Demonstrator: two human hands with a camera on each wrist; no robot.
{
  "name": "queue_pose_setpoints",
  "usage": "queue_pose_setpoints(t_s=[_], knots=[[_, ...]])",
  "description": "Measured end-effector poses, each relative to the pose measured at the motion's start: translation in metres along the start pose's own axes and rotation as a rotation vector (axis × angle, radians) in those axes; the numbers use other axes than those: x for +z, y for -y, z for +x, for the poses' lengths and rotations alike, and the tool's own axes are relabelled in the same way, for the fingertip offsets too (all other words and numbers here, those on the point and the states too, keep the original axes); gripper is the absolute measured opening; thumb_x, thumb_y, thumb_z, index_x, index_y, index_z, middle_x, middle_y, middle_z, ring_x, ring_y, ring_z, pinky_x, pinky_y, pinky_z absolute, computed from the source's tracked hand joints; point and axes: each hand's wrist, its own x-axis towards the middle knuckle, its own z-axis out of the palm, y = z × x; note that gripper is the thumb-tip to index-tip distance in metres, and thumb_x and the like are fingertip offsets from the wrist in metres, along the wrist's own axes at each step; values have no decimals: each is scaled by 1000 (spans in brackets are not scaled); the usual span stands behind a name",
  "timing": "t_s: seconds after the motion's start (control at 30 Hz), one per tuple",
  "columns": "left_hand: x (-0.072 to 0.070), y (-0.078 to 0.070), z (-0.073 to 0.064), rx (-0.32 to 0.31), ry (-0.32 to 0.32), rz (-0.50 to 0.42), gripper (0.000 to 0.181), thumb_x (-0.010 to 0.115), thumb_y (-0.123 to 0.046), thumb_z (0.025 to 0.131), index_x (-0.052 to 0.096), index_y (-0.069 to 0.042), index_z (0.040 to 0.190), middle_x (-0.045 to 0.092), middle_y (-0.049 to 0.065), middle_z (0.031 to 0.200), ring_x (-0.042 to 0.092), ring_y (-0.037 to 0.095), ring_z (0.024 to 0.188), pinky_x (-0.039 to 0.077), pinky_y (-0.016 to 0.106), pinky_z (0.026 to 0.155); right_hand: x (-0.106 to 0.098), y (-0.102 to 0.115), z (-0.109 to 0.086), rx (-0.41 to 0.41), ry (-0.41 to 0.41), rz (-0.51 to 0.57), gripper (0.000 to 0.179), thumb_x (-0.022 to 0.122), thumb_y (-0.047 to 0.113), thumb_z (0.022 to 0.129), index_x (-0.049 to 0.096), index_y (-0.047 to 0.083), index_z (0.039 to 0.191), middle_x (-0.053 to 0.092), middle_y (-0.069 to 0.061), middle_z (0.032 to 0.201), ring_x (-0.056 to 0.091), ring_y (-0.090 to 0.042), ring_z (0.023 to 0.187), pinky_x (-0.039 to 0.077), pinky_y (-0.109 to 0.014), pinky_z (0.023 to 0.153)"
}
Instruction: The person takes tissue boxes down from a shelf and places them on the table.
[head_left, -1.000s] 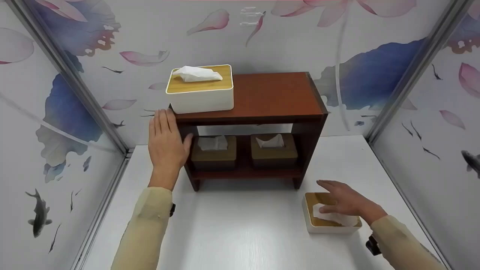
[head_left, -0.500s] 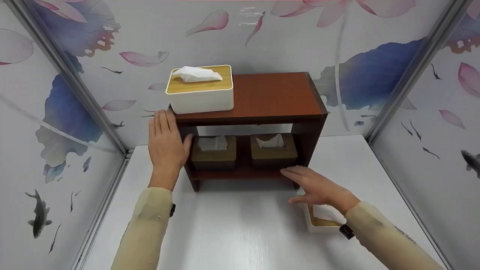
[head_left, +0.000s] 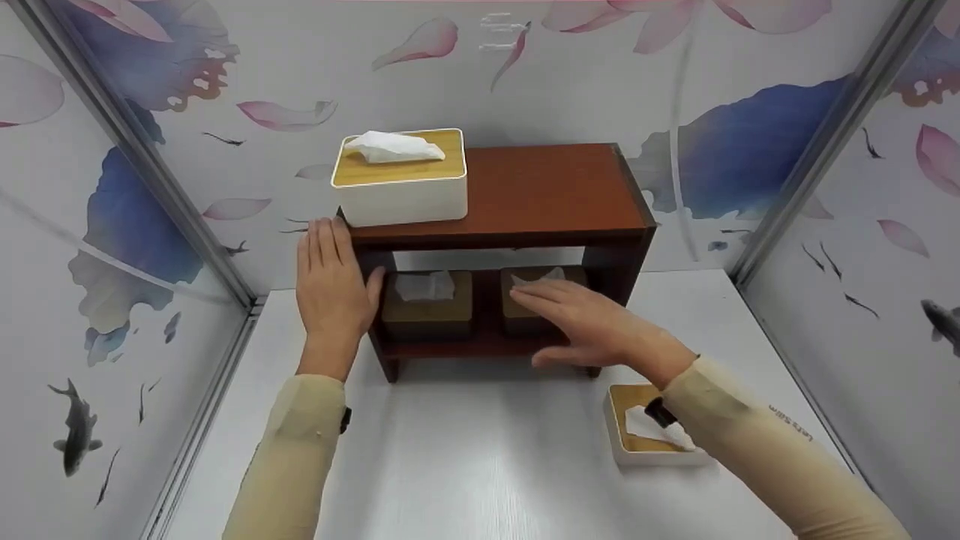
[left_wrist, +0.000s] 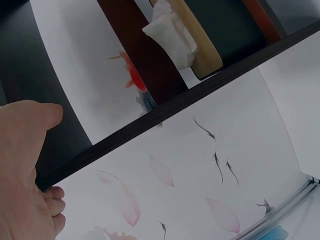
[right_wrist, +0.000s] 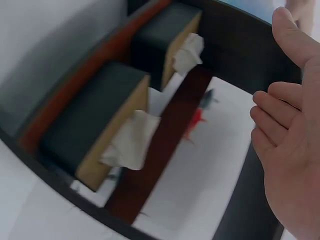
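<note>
My left hand (head_left: 328,285) holds the left side panel of a dark reddish-brown wooden shelf (head_left: 555,187). In the left wrist view the thumb (left_wrist: 54,116) lies on the panel's inner face and the fingers are on the outer face. My right hand (head_left: 592,322) is in front of the shelf's right half, fingers extended, with nothing in it. Behind it, partly covered, a dark tissue box (right_wrist: 95,120) with a wooden lid stands on the lower board. A second dark tissue box (head_left: 427,307) stands to its left.
A white tissue box (head_left: 405,199) with a wooden lid sits on the shelf top at the left. Another white tissue box (head_left: 626,442) lies on the white table (head_left: 450,465) at the right, partly under my right forearm. Printed walls (head_left: 570,90) enclose the back and sides.
My right hand has moved left and away from me, from over the white tissue box at the right to the front of the shelf. The left hand stays at the side panel.
</note>
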Motion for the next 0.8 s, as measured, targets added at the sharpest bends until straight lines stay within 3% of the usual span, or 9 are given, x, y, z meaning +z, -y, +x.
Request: queue_pose_setpoints(t_s=[0.3,0.57,0.8], knots=[[-2,0,1,-9,30,10,88,55,-49,95,14,5,152,22,25,157,20,37,149,13,45,125,-53,4,45,-31,-113,-20,80,68,47,88,35,12,152,44,-8,151,40,-26,141,34,-48,117],[-2,-5,2,5,40,3,89,56,-49,95,13,5,152,21,26,157,20,37,149,13,45,125,-85,-3,83,179,-125,41,85,67,50,88,27,15,155,34,-6,157,28,-25,147,25,-47,122],[-5,-3,1,-3,55,5,89,56,-48,95,12,5,152,21,26,158,19,37,149,11,45,125,-97,2,131,305,-86,-8,92,64,56,87,22,12,156,22,-6,162,18,-24,152,18,-43,124]])
